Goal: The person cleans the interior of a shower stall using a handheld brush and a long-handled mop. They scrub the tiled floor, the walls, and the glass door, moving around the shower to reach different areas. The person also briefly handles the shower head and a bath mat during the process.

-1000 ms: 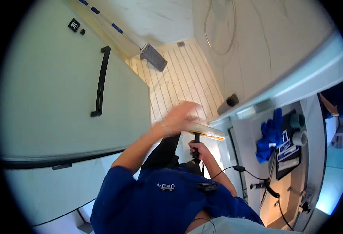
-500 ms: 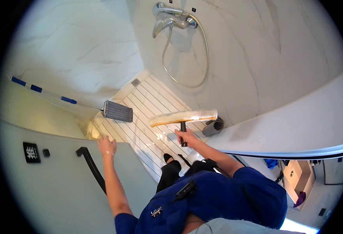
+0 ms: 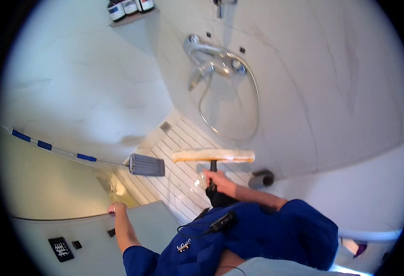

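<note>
In my right hand (image 3: 220,181) is the black handle of a window washer (image 3: 213,155), a T-shaped tool with a long off-white fleece sleeve and a yellowish lower edge. The sleeve lies level across my view, above the slatted shower floor. My left hand (image 3: 118,208) is closed over the edge of a frosted glass door (image 3: 149,218), with its fingertips partly hidden. Ahead of that hand, a flat mop (image 3: 147,165) with a grey-blue pad stands on the floor, its blue-banded pole running off to the left.
A chrome shower mixer (image 3: 213,69) with a looped hose (image 3: 258,101) hangs on the marbled wall. Several dark bottles (image 3: 130,6) stand on a corner shelf (image 3: 135,18). A grey cylindrical container (image 3: 261,178) is right of the washer. A drain (image 3: 165,126) lies in the corner.
My view has tilted up, bringing the bottles into sight. My left hand has gone from spread near the door's edge to closed over it. The window washer stays in my right hand.
</note>
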A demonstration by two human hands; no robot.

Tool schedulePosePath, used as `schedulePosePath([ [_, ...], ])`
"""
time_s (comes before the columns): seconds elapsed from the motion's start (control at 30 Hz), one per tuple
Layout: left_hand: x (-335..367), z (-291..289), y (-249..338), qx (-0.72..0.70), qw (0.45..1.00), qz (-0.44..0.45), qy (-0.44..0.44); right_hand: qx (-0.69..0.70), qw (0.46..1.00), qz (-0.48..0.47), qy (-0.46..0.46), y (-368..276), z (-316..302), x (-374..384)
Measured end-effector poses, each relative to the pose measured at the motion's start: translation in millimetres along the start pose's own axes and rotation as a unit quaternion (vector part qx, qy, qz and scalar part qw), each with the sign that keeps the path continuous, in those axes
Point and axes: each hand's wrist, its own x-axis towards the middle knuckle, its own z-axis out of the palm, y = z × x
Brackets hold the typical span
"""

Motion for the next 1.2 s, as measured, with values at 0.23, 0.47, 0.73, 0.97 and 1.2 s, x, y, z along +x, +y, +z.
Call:
schedulePosePath([
  [0.23,55.2,22.7,21.6,0.149,0.957,-0.065,-0.242,0.002,0.986,0.092,-0.139,-76.5,79.5,40.3],
  [0.47,-23.8,-86.5,9.0,0.082,0.955,0.160,-0.237,0.034,0.965,0.121,-0.231,-141.4,161.9,92.1],
  [0.73,18.4,-5.3,58.0,-0.086,0.947,0.187,-0.246,0.035,0.964,0.113,-0.240,-187.2,227.5,160.3],
  [0.97,44.6,-12.3,57.2,-0.175,0.924,0.193,-0.280,-0.004,0.982,0.087,-0.170,-205.7,262.9,208.1],
  [1.2,27.6,-11.0,45.3,-0.274,0.899,0.159,-0.303,-0.004,0.970,0.155,-0.185,-206.3,270.5,227.1],
])
